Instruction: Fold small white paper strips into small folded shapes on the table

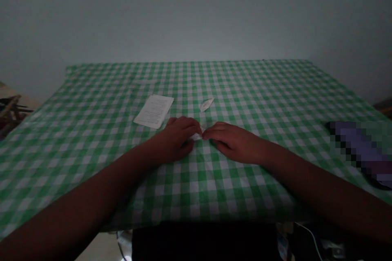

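Observation:
Low over the table, my left hand (179, 136) and my right hand (231, 140) meet at the fingertips. Between them is a small piece of white paper (197, 136), mostly covered by the fingers. My left fingers are closed on its left part, and my right fingertips pinch its right end. Just beyond the hands lies a small folded white paper piece (206, 105), pointed at its ends. To the left of it, near my left hand, rests a stack of printed paper sheets (154, 111).
A green and white checked cloth (260, 89) covers the table. At the right edge lies a dark, pixelated object (358, 147). A pale wall (196, 16) stands behind the table. Below the front edge, a white cable (310, 234) hangs at the right.

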`<state>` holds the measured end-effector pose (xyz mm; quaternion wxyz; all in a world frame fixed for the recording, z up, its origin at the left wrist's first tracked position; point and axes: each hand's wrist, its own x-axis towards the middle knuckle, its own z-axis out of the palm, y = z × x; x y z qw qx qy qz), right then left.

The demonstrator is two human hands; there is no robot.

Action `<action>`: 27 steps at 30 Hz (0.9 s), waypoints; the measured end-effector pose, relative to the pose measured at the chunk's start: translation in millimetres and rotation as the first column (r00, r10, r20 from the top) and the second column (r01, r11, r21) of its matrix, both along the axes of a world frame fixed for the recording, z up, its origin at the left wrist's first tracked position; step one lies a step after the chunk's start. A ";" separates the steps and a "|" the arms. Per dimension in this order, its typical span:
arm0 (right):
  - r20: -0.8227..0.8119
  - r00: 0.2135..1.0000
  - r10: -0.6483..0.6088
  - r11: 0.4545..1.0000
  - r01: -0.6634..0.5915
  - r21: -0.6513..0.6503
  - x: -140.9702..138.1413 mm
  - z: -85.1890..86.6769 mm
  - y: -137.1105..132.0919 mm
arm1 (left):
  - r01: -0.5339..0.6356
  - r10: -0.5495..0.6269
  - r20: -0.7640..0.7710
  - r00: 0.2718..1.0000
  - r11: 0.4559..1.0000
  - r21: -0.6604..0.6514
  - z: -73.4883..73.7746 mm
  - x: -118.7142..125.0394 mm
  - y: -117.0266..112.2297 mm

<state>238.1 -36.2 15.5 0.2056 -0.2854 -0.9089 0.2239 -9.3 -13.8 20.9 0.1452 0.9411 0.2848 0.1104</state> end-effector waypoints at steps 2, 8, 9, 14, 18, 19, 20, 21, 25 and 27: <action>-0.057 0.998 -0.027 0.999 0.025 -0.033 3.1 1.1 0.6 | 0.038 -0.038 0.037 0.999 0.999 0.001 -4.2 0.3 1.6; -0.090 0.971 -0.220 0.968 0.229 0.100 12.8 1.2 13.5 | 0.079 -0.077 0.053 0.996 0.996 -0.041 -6.2 -1.1 4.6; -0.072 0.976 -0.206 0.971 0.213 0.110 12.9 0.4 14.8 | 0.081 -0.079 0.050 0.996 0.996 -0.043 -5.6 -1.3 4.5; 0.052 0.985 -0.167 0.983 0.163 0.079 12.6 -1.2 15.0 | 0.073 -0.070 0.062 0.996 0.996 -0.044 -6.6 -1.3 4.0; 0.102 0.982 -0.160 0.986 0.154 0.065 14.4 2.7 13.2 | 0.083 -0.078 0.074 0.994 0.995 -0.056 -7.8 -1.2 3.9; 0.107 0.982 -0.153 0.987 0.147 0.061 14.3 3.3 12.6 | 0.083 -0.078 0.075 0.994 0.995 -0.058 -7.7 -1.2 3.9; 0.111 0.983 -0.146 0.988 0.140 0.061 13.8 3.7 11.9 | 0.082 -0.078 0.072 0.994 0.995 -0.059 -7.6 -1.2 3.8; 0.118 0.983 -0.140 0.989 0.133 0.061 13.0 3.7 11.0 | 0.081 -0.077 0.070 0.995 0.995 -0.060 -7.4 -1.2 3.8; 0.206 0.972 -0.114 0.991 0.095 0.097 9.8 3.4 7.0 | 0.069 -0.065 0.066 0.996 0.996 -0.056 -7.2 -0.5 3.4; 0.273 0.955 -0.114 0.990 0.085 0.115 9.6 5.4 4.6 | 0.060 -0.056 0.068 0.996 0.997 -0.057 -6.2 0.3 2.9</action>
